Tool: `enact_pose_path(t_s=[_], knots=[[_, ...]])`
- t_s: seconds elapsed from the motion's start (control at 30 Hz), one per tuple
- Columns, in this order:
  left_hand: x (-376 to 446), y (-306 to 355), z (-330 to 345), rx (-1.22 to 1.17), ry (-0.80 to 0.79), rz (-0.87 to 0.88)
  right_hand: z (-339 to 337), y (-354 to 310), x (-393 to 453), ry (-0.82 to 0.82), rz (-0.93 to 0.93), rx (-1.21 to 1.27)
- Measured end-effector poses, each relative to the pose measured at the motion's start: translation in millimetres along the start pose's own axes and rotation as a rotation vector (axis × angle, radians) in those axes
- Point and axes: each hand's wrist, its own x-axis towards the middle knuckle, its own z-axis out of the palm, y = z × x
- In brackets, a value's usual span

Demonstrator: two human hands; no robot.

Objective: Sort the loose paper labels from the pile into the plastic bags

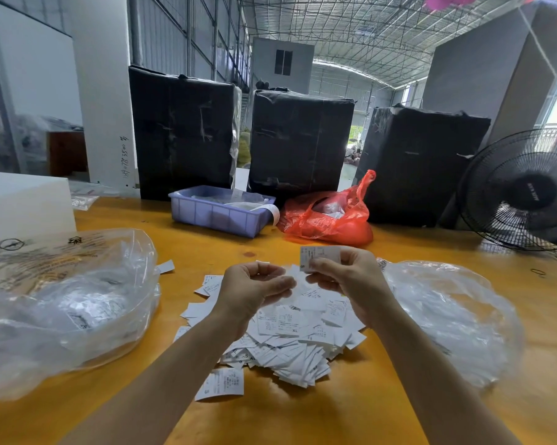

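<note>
A pile of white paper labels [280, 335] lies on the yellow table [335, 409] in front of me. My right hand [347, 284] pinches a small stack of labels [315, 256] upright above the pile. My left hand [254, 290] hovers beside it with curled fingers, pinching a thin label [278, 273] edge-on. A clear plastic bag [65, 303] holding labels sits to the left. Another clear plastic bag [450, 316] lies to the right. One loose label [221, 383] marked S lies nearest me.
A purple plastic tray [219, 213] and a red plastic bag [328, 216] stand behind the pile. Three black wrapped boxes [299, 139] line the table's far edge. A black fan [524, 191] is at the right, a white box [23, 200] at the left.
</note>
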Motion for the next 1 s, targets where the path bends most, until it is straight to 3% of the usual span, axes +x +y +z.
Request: enact_pose_path(t_s=[0.57, 0.77, 1.0], knots=[[-1.3, 1.7, 0.3, -0.033, 0.002, -0.011, 5.9, 1.5, -1.9, -0.059, 0.013, -0.090], [-0.5, 1.4, -0.7, -0.031, 0.008, -0.016, 2.5, -1.1, -0.3, -0.023, 0.026, -0.003], [-0.1, 1.5, -0.8, -0.019, 0.022, -0.014, 6.9, 2.2, -2.2, -0.072, 0.014, -0.127]])
